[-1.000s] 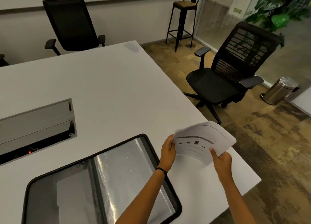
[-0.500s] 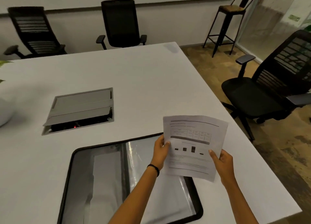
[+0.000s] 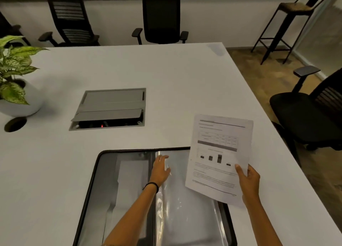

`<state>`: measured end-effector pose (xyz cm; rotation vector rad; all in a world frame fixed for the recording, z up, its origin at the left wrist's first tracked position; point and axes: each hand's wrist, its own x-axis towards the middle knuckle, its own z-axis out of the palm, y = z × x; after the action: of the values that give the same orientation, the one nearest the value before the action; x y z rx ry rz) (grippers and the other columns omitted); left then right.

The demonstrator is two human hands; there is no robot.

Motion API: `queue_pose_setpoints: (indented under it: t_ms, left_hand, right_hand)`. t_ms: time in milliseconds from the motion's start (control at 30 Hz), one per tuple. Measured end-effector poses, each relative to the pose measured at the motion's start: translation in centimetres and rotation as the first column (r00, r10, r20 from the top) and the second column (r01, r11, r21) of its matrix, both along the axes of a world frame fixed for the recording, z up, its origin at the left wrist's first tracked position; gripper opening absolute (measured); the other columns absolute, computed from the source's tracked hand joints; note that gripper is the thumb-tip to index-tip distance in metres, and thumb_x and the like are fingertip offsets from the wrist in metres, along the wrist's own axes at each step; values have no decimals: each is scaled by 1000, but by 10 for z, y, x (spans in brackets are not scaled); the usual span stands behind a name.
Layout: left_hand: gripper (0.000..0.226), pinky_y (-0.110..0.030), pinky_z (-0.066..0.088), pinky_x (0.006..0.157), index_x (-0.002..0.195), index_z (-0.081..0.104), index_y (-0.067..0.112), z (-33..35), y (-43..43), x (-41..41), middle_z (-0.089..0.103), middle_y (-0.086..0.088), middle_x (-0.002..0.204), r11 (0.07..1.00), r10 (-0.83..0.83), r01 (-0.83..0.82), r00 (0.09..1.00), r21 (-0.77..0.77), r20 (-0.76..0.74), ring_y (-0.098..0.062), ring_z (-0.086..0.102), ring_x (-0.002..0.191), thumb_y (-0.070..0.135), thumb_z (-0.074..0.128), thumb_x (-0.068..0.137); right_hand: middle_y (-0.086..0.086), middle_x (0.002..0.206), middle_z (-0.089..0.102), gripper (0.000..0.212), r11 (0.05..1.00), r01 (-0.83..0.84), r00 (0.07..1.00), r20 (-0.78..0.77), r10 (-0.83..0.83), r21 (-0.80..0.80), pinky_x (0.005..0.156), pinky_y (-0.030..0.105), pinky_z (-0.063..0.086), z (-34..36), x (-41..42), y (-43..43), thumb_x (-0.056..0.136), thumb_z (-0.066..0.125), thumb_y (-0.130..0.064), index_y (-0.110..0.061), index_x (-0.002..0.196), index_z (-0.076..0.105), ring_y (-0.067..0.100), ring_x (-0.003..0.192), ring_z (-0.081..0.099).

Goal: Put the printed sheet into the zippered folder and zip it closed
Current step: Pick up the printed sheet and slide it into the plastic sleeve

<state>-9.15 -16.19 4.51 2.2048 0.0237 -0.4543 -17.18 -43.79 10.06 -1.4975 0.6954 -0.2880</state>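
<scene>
- The printed sheet [image 3: 220,153] carries printed matter, but no word or number on it can be read; the print is too small and blurred.
- On its far part there are short heading lines and a long dark rule, all illegible.
- Below them stands a table with several cells; the entries are only faint grey marks.
- In the middle is a small chart with four dark bars; its title and labels cannot be read.
- On the near part are lines of paragraph text and one more rule, also illegible.
- No other text, brand, label or sign can be read anywhere in the view.
</scene>
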Motion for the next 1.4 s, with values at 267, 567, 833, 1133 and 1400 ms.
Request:
queue_pose_setpoints:
  t_ms: [267,567,833,1133,1400]
  left_hand:
    - [96,-29,17,116,150,-2,21,-21,19,32,-7,-3,160,893,-410,372,904,254,119,-19,15,146,34,67,84]
    - [92,-32,-7,118,149,-6,21,-52,30,38,-3,3,160,791,-545,480,835,380,80,-12,8,147,47,57,87]
    - [88,-31,13,118,148,16,28,-58,30,36,29,2,154,910,-394,373,913,179,105,-19,22,143,38,70,79]
    - [72,-22,39,89,136,43,22,-57,16,62,51,-5,116,914,-389,379,920,146,48,-19,48,104,28,78,73]
    - [46,-22,30,91,114,61,21,-47,6,74,52,-3,116,891,-446,427,887,155,119,-16,42,108,35,76,73]
  right_hand:
    - [3,109,63,32,989,144,989,-30,-145,-21,71,26,55,-14,27,-27,88,62,-12,-13,120,58,15,89,62]
    - [10,112,62,31,977,213,974,-74,-213,-11,92,41,53,-23,57,-38,88,62,-13,-7,118,58,27,104,58]
    - [-5,99,66,24,975,217,976,-18,-216,51,94,53,48,-19,91,-29,88,62,-14,-16,112,62,21,94,63]
    - [-4,99,65,15,974,129,987,76,-145,188,101,48,46,-6,152,4,88,62,-13,-28,84,63,27,111,59]
    - [-5,101,67,19,951,10,994,99,-42,308,83,37,55,-11,195,41,89,59,-12,-29,94,65,7,87,68]
